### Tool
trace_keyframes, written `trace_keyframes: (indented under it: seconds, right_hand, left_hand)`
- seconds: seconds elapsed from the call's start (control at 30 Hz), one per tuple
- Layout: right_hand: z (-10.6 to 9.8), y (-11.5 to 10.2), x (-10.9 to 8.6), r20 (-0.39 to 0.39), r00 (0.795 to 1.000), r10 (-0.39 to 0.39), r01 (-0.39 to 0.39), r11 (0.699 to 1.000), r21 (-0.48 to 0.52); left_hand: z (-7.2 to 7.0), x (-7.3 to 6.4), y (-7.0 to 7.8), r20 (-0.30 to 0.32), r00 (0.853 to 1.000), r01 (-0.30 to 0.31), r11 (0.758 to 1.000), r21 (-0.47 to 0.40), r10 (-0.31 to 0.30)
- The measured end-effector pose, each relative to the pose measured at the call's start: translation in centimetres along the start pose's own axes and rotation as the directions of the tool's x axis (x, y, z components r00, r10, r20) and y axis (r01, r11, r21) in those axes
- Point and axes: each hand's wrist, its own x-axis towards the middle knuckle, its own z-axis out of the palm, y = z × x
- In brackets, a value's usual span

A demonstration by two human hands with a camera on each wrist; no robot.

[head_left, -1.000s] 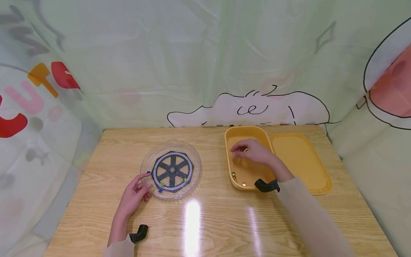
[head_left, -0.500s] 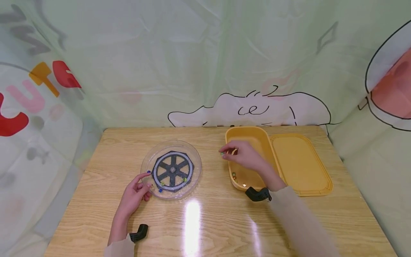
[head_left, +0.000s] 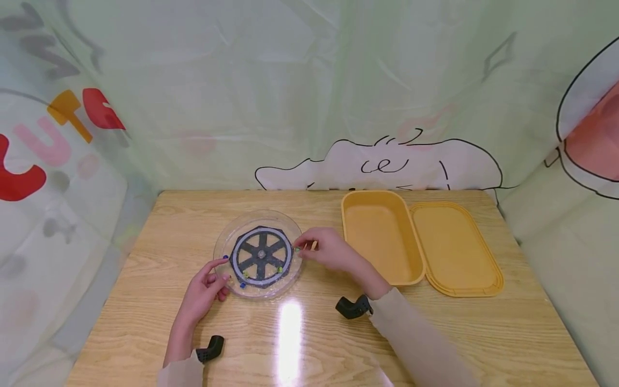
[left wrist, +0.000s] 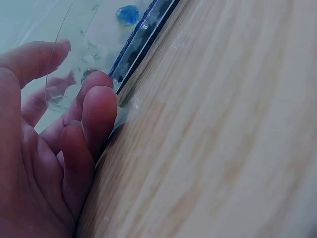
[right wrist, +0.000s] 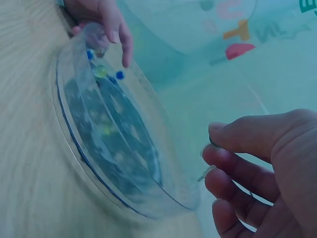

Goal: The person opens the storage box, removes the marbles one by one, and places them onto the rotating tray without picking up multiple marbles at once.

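A round clear plastic dish (head_left: 271, 214) with a dark spoked wheel shape (head_left: 261, 230) at its base stands on the table. My left hand (head_left: 205, 287) holds its near left rim, some fingers over the wall and others outside. Inside lie a blue marble (head_left: 243, 285), another blue marble near the left fingertip, and yellow-green marbles (head_left: 280, 270). Between thumb and forefinger, my right hand (head_left: 329, 248) pinches a small green marble (head_left: 297, 249) at the dish's right rim. In the right wrist view that marble is mostly hidden by the fingertips.
Right of the dish stands a yellow-orange bin (head_left: 382, 226); my right forearm covers its near left corner. Its matching lid (head_left: 459, 247) lies flat beside it. A printed curtain (head_left: 309, 97) hangs behind the wooden table (head_left: 309, 349).
My right hand has come out of the bin with the green marble and moved left to the dish's right rim. My left hand has stayed at the dish.
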Motion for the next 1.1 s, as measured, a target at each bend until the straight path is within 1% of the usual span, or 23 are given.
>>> trace_keyframes:
  seconds: [0.2,0.37,0.53,0.73,1.1]
  right_hand:
    - [2.3,-0.5,0.9,0.014,1.0,-0.016,0.015,0.998,0.062]
    - [3.6,-0.9,1.9,0.021,1.0,-0.018,0.016,0.997,0.081]
    - [4.5,-0.8,2.6,0.031,1.0,-0.003,0.0,0.993,0.117]
    - [5.2,-0.6,3.1,0.045,0.999,-0.004,-0.003,0.986,0.166]
    - [5.6,-0.2,3.3,0.062,0.998,0.024,-0.035,0.981,0.193]
  left_hand:
    - [-0.1,0.0,0.1,0.01,1.0,-0.014,1.0,-0.001,0.014]
    - [-0.2,0.1,0.1,0.005,1.0,-0.025,1.0,0.001,0.025]
    - [-0.2,0.1,0.0,0.022,0.999,-0.024,1.0,-0.015,0.024]
    - [-0.1,0.0,0.1,0.012,1.0,-0.022,1.0,-0.008,0.022]
    - [0.0,0.0,0.1,0.013,0.999,-0.034,0.999,0.0,0.034]
